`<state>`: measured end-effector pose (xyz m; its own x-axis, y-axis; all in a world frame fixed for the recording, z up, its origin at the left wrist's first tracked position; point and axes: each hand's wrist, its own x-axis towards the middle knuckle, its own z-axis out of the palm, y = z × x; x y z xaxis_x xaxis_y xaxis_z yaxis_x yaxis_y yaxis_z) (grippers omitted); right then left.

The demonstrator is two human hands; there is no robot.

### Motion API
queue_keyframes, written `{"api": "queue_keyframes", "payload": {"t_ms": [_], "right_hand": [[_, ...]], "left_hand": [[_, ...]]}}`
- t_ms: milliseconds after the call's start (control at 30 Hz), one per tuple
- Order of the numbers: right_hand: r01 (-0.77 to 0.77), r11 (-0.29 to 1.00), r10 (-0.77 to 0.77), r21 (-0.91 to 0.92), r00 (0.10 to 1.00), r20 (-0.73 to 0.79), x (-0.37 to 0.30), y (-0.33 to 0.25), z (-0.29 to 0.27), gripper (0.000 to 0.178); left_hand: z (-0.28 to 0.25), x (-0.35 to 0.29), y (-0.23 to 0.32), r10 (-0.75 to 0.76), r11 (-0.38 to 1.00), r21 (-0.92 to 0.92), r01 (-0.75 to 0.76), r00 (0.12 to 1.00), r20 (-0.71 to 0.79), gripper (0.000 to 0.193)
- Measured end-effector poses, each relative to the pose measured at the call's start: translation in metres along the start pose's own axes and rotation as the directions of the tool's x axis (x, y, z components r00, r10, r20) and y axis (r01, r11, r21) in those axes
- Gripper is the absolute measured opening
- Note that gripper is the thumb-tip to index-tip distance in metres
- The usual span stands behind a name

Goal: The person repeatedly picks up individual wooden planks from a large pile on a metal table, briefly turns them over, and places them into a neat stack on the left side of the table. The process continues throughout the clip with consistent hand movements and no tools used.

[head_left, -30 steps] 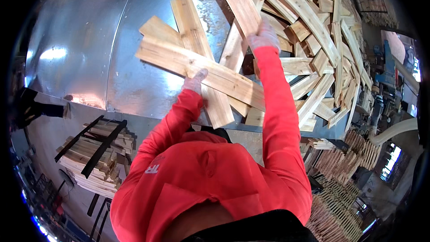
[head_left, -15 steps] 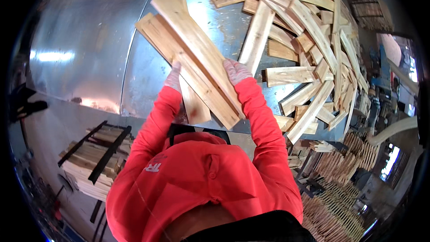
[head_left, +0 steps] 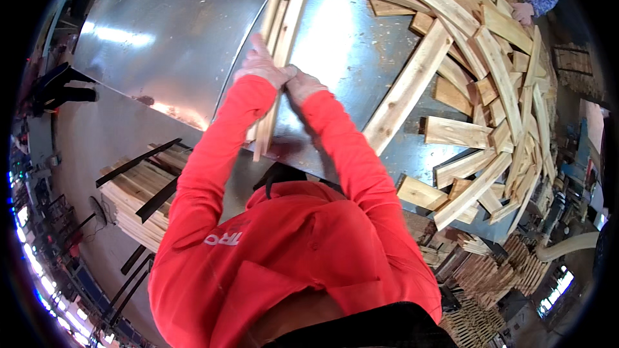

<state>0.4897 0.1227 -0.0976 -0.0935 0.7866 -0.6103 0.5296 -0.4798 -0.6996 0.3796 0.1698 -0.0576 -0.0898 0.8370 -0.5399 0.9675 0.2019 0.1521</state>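
A small bundle of pale wooden boards point(head_left: 291, 13) stands on edge, side by side, on the metal tabletop point(head_left: 187, 19). Its near end reaches the table's front edge, and its far end runs out of the picture at the top. My left hand point(head_left: 261, 66) is closed around the left side of the bundle, with its fingers partly over the top. Against the right side presses my right hand point(head_left: 303, 84), close beside the left one; some of its fingers are hidden. A longer knotty board point(head_left: 409, 90) lies flat to the right, apart from both hands.
A heap of loose boards point(head_left: 509, 90) covers the table's right side. At its far edge, another person's hand point(head_left: 523, 13) in a blue sleeve touches the heap. A rack of stacked boards point(head_left: 138, 193) stands on the floor at left; more board stacks point(head_left: 490, 270) stand at lower right.
The boards, spread and slanted before, are now gathered on edge and turned more straight ahead. My hands have come closer together. The view has shifted, and the other person's hand has come into it.
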Motion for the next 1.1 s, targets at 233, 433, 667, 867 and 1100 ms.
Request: {"api": "queue_keyframes", "payload": {"t_ms": [233,433,667,867,1100], "right_hand": [[-0.727,0.676,0.451,0.118,0.282,-0.847,-0.053,0.113,-0.093,0.105],[0.312,0.737,0.239,0.600,0.710,-0.662,-0.075,0.116,0.005,0.097],[0.010,0.996,-0.032,-0.088,0.966,-0.258,-0.011,0.023,0.036,0.058],[0.050,0.977,-0.022,0.209,0.991,-0.131,0.005,0.099,0.035,0.058],[0.028,0.272,-0.228,0.962,0.973,0.036,-0.026,0.053,0.046,0.077]], "left_hand": [[0.027,0.007,-0.013,0.027,0.998,-0.063,-0.029,0.999,-0.031,0.107],[0.021,-0.010,-0.025,-0.010,1.000,-0.010,0.011,0.994,0.107,0.107],[0.050,0.015,-0.103,0.426,0.738,-0.622,-0.264,0.896,0.126,0.090],[0.057,-0.045,-0.054,0.103,0.992,-0.061,-0.110,0.989,-0.105,0.106],[0.046,-0.005,-0.091,0.443,0.023,-0.999,-0.044,0.896,-0.030,0.072]]}}
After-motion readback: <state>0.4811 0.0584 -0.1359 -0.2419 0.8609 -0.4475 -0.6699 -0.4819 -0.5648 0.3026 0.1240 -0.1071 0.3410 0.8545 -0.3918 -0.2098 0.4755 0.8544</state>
